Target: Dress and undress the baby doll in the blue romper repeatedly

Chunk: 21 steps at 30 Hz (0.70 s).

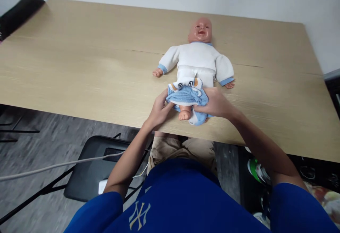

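Observation:
A baby doll point(198, 55) lies on its back on the wooden table, its head away from me, in a white top with blue cuffs and white bottoms. Bunched around its lower leg are light-blue baby pants point(186, 94) with white trim and embroidered eyes. One bare doll foot point(185, 114) pokes out of the gathered cloth; the other leg is mostly covered. My left hand point(160, 108) grips the pants at their left side, thumb in front. On the right side my right hand point(215, 101) pinches the same cloth, its fingertips partly hidden by the fabric.
The table point(92, 55) runs up to a white wall, its near edge just in front of my body. Below on the left stands a black folding chair point(90, 169) with a pale cable across it. A green-and-white container point(256, 171) is under the table at right.

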Available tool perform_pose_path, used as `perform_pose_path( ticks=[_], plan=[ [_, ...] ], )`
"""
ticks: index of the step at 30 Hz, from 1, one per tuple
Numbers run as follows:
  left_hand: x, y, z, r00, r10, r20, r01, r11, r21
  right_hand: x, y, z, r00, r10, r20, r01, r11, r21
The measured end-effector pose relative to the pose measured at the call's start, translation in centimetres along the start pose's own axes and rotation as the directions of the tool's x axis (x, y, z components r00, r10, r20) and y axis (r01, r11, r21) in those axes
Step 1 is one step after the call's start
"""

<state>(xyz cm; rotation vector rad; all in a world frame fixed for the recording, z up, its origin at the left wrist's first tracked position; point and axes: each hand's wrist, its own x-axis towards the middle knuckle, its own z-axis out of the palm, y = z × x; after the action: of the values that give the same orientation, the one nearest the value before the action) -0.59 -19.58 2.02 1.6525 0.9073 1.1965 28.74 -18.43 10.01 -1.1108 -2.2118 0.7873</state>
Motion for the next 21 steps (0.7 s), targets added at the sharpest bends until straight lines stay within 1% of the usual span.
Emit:
perform_pose_path(
  ticks=[3,6,9,11,12,15,17,19,21],
  plan=[
    [1.0,0.6,-1.0,0.994,-0.041,0.104,0.045,0.998,-0.034,0.6,1.0,-0.9,0.998,-0.041,0.044,0.039,0.998,0.043],
    [1.9,1.5,-2.1,0.986,-0.065,0.156,0.066,0.998,-0.002,0.7,1.9,-1.6,0.998,-0.046,0.046,0.042,0.996,0.081],
    [2.3,2.5,-3.4,0.977,-0.115,0.179,0.104,0.992,0.065,0.1,2.7,-1.8,0.999,0.011,0.034,-0.016,0.986,0.165],
    [2.4,3.0,-4.2,0.968,-0.148,0.204,0.128,0.986,0.108,-0.5,3.2,-1.8,0.996,0.088,0.010,-0.087,0.951,0.296],
    [2.4,3.1,-4.5,0.965,-0.153,0.212,0.129,0.984,0.122,-0.8,3.6,-1.7,0.990,0.142,0.005,-0.133,0.918,0.374],
    [2.9,3.4,-4.9,0.971,-0.110,0.212,0.082,0.987,0.135,-1.3,4.4,-1.2,0.957,0.285,0.048,-0.261,0.781,0.567],
    [3.7,3.8,-4.7,0.979,-0.056,0.195,0.024,0.986,0.166,-1.5,4.7,-0.9,0.943,0.324,0.076,-0.296,0.710,0.639],
    [5.1,4.5,-3.9,0.980,-0.007,0.197,-0.041,0.970,0.238,-1.5,4.8,-0.8,0.940,0.331,0.083,-0.300,0.682,0.667],
    [7.1,5.5,-2.8,0.970,0.021,0.242,-0.101,0.942,0.320,-1.5,4.9,-0.8,0.941,0.330,0.074,-0.293,0.684,0.668]
  ],
)
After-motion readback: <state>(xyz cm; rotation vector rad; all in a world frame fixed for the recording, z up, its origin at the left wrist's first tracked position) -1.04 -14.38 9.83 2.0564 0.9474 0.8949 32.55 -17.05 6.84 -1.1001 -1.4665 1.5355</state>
